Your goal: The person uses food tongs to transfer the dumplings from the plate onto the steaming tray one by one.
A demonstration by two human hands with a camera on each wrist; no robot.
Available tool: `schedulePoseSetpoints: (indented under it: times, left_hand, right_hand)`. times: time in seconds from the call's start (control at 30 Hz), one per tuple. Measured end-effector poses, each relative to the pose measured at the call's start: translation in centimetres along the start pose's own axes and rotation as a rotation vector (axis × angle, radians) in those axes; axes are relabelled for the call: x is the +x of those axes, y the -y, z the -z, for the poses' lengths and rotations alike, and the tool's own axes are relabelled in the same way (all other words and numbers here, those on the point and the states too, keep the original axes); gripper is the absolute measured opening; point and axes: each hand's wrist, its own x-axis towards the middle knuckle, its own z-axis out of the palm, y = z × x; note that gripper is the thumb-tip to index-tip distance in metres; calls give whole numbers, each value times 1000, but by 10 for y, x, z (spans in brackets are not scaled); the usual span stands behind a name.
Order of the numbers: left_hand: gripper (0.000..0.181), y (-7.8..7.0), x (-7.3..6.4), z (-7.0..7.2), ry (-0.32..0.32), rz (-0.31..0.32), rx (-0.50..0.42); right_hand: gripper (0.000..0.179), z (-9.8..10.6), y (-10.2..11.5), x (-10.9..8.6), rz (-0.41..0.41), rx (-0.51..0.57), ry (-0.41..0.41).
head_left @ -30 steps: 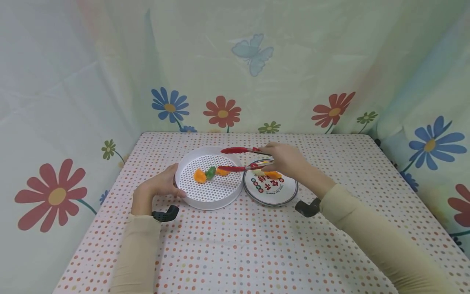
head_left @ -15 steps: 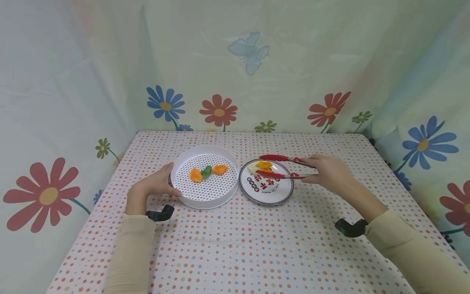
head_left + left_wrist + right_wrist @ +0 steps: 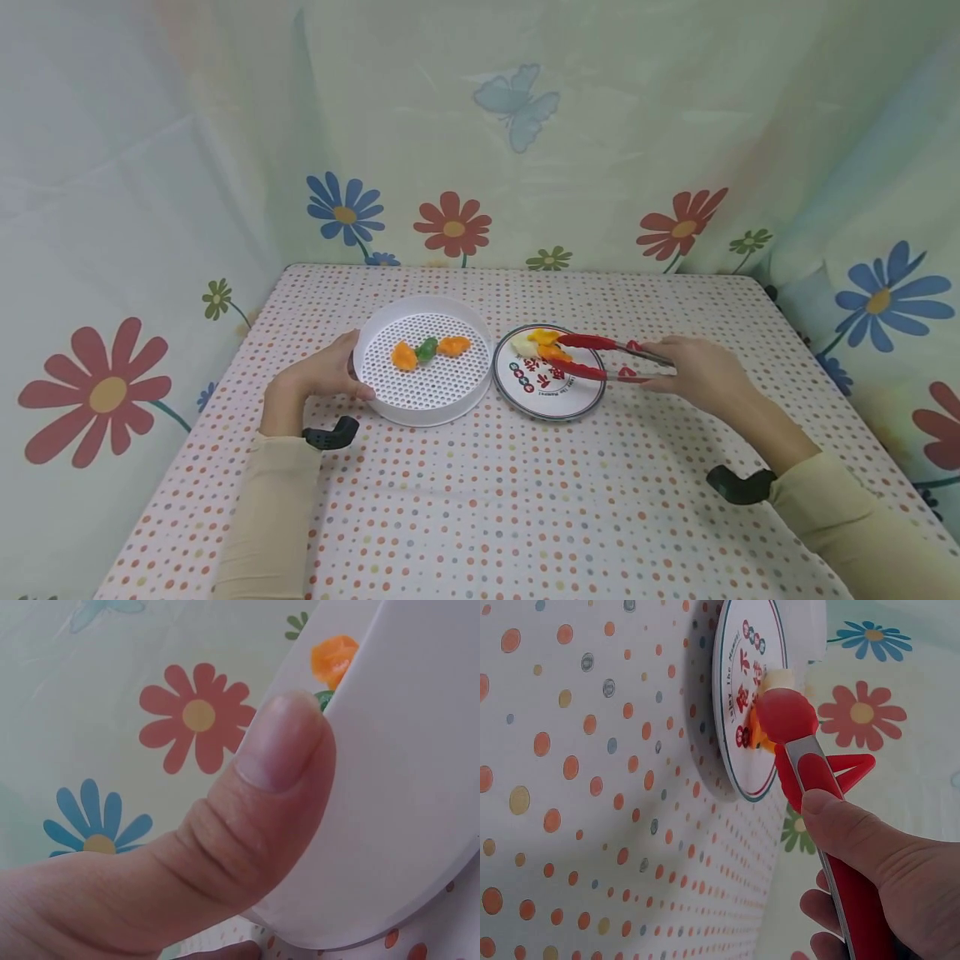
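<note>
My left hand [image 3: 324, 371] holds the left wall of a round white steamer basket [image 3: 422, 392] with a perforated bottom. In the left wrist view its thumb [image 3: 277, 750] lies against the outer wall. Two orange dumpling-like pieces [image 3: 404, 357] and a green one [image 3: 426, 350] lie in a row inside. My right hand [image 3: 708, 377] grips red-tipped metal tongs [image 3: 588, 372], spread apart over the plate [image 3: 558, 407]. The tong tips are right at the yellow and orange pieces [image 3: 553, 352] there, beside a whitish piece [image 3: 523, 345]. In the right wrist view the near tong tip partly hides these pieces.
The plate stands just right of the basket and has red lettering and a dark rim line. Both are on a table with a dotted cloth [image 3: 465, 517]. A flower-patterned curtain [image 3: 600, 150] hangs behind and at both sides.
My right hand has moved the tongs from over the basket rightward to the plate, then brought the tips to the pieces there. My left hand keeps its hold on the basket.
</note>
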Motion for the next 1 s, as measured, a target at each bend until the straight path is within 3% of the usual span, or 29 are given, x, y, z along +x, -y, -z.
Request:
schedulePoseSetpoints:
  times: [0.2,0.47,0.7,1.0]
  left_hand:
    - [127,0,-1,0,8,25,14]
    - [127,1,0,1,6,8,20]
    - [131,-1,-1,2,8,49,33]
    - [129,-2,-1,3,7,26,19]
  right_hand:
    - [65,-4,0,1,-13,15,8]
    - [64,-10,-2,3,-32,38,13]
    - [62,-16,-4,3,-36,74,13]
    - [61,-19,-3,0,-26,61,-22]
